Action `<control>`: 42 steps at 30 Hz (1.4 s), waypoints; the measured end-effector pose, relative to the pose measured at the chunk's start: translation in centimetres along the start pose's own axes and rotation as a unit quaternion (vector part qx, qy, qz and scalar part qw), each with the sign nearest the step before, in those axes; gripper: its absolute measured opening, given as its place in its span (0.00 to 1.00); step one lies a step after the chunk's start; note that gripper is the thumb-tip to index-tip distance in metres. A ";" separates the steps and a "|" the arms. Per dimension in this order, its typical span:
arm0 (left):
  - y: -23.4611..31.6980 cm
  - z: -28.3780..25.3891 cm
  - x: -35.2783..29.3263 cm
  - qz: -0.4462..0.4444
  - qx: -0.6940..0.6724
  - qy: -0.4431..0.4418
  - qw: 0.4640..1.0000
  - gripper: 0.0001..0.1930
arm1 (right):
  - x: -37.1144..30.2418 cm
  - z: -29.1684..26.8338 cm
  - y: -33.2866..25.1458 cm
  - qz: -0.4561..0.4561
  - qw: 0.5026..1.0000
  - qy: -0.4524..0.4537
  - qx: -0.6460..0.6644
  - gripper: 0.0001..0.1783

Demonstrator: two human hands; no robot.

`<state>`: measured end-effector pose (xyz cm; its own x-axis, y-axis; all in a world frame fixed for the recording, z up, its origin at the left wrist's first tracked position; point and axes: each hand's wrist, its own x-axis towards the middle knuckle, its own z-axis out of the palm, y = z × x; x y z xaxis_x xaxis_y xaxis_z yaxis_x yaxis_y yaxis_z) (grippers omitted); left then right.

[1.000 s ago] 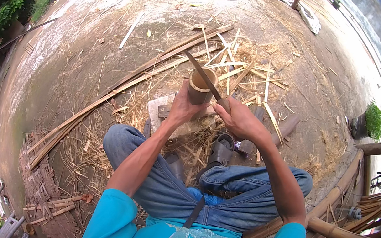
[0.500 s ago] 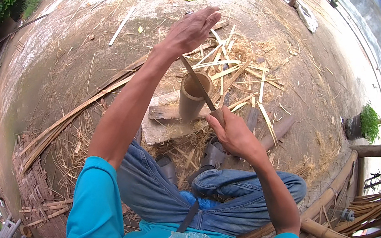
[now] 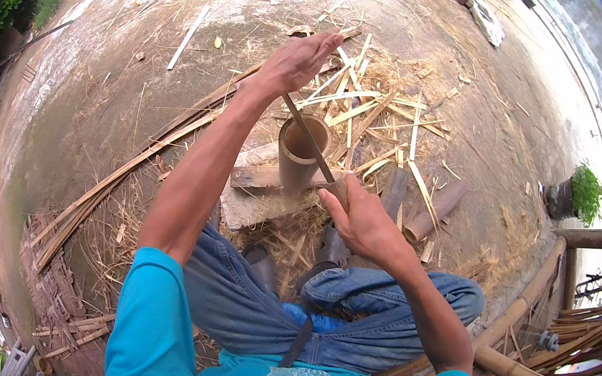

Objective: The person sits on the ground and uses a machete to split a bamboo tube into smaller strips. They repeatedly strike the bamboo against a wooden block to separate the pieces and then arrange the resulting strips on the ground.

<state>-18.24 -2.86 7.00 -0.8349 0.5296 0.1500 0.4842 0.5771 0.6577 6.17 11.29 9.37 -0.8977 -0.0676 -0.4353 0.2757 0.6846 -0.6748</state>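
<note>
A long knife (image 3: pixel 310 139) slants across the open top of a hollow bamboo tube (image 3: pixel 296 169). My right hand (image 3: pixel 366 225) is wrapped round its wooden handle, just right of the tube. Beyond the tube, my left hand (image 3: pixel 298 64) is stretched out with straight fingers at the far end of the blade. The blade's tip is hidden behind that hand, so whether they touch I cannot tell. The tube stands upright against a short wooden piece (image 3: pixel 257 175), on or beside a pale block (image 3: pixel 241 210); its foot is blurred.
Split bamboo strips (image 3: pixel 357 108) and shavings lie scattered beyond the tube. Long strips (image 3: pixel 120 172) run along the left. Brown bamboo pieces (image 3: pixel 437 210) rest right of my feet. A potted plant (image 3: pixel 584 193) and bamboo poles (image 3: pixel 531 374) border the right side.
My left hand has come down a little toward the tube. My right hand, the knife and the tube's top have shifted slightly left in view.
</note>
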 end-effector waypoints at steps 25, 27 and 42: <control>-3.4 -1.2 -4.3 -0.038 -0.071 0.002 0.997 0.42 | 0.3 0.2 -0.6 -0.121 0.990 0.018 -0.069 0.24; -1.5 -2.6 -3.8 -0.042 -0.055 0.015 0.997 0.40 | -0.7 -0.8 -0.8 -0.131 0.986 0.051 -0.086 0.23; -2.0 -3.7 -3.9 -0.062 -0.034 0.000 0.997 0.32 | -2.4 -4.4 -5.2 -0.118 0.990 0.017 -0.078 0.24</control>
<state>-16.91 -8.35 7.85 -0.8875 0.4564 0.0636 0.3576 0.5950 0.7198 5.39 11.06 16.57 -0.9427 -0.2159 -0.2544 0.0029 0.7570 -0.6534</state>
